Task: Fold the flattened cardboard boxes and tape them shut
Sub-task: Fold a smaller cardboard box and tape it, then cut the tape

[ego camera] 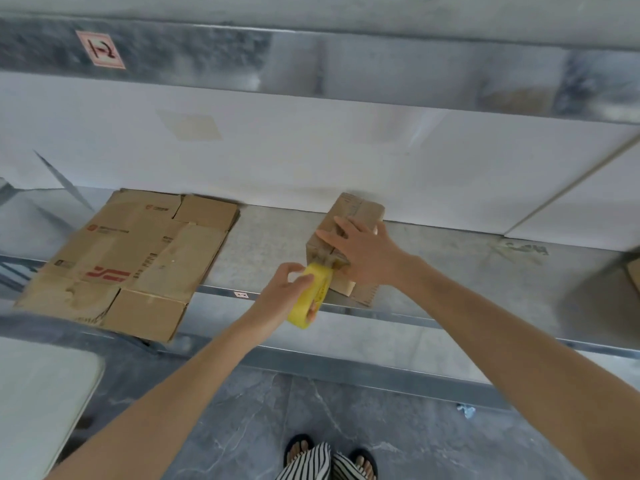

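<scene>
A small folded cardboard box (360,211) stands on the metal shelf (467,271), its long side running away from me. My right hand (363,252) lies flat on its top with the fingers spread, pressing the flaps down. My left hand (285,292) grips a yellow roll of tape (313,301) at the box's near end, where the tape meets the flap seam. A pile of flattened cardboard boxes (131,261) lies on the shelf to the left, overhanging the front edge.
A white wall panel (311,157) backs the shelf and another metal shelf (311,67) runs above. A white table corner (38,393) sits at lower left. My sandalled feet (329,459) stand on the grey stone floor. Another cardboard piece (633,275) shows at the far right.
</scene>
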Available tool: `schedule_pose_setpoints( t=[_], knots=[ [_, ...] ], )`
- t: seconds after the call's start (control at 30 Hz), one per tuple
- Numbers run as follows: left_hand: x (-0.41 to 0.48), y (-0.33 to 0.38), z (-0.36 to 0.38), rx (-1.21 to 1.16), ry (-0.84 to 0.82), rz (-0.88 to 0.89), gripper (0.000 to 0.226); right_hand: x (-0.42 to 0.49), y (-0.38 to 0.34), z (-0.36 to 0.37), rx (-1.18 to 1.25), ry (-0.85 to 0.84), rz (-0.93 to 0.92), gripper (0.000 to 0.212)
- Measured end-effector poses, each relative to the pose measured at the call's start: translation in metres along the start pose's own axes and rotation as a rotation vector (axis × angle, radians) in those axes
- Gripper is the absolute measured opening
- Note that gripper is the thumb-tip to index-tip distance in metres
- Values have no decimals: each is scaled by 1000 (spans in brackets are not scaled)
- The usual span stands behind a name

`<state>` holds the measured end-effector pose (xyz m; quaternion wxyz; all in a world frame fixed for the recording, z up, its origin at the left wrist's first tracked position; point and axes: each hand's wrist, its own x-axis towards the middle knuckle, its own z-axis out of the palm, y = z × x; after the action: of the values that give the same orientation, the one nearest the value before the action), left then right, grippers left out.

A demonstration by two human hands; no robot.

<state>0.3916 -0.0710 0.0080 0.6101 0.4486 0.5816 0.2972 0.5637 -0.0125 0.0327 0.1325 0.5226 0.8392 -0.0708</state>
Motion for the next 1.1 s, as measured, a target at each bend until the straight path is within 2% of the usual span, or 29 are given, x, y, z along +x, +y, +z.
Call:
schedule_pose_setpoints(
  t=[0.1, 0.2, 0.3, 0.37, 0.53, 0.67, 0.8, 0.93, 1.1],
  knots=[
    [-5, 1, 23, -192, -86, 12, 35, -9, 9, 5, 74, 51, 41, 71],
    [-3, 1, 38, -217, -90, 41, 33, -19, 14, 18, 190, 180, 148, 67],
    [5, -4, 41, -303, -65, 9, 30, -23, 15, 28, 204, 264, 184, 65],
    [8, -12, 40, -362, -64, -35, 27, -22, 16, 29, 207, 269, 172, 65],
    [2, -37, 47, -265, -25, -109, 11, -20, 22, 28, 231, 227, 152, 66],
    [5, -29, 62, -329, -29, -91, 15, -20, 26, 31, 261, 226, 173, 66],
    [12, -26, 75, -392, -35, -110, 17, -34, 32, 40, 290, 286, 282, 68],
    [14, -21, 79, -481, -29, -136, 16, -67, 62, 64, 342, 232, 359, 64],
    [20, -26, 82, -500, -2, -149, 16, -99, 100, 101, 420, 7, 543, 62]
  ],
)
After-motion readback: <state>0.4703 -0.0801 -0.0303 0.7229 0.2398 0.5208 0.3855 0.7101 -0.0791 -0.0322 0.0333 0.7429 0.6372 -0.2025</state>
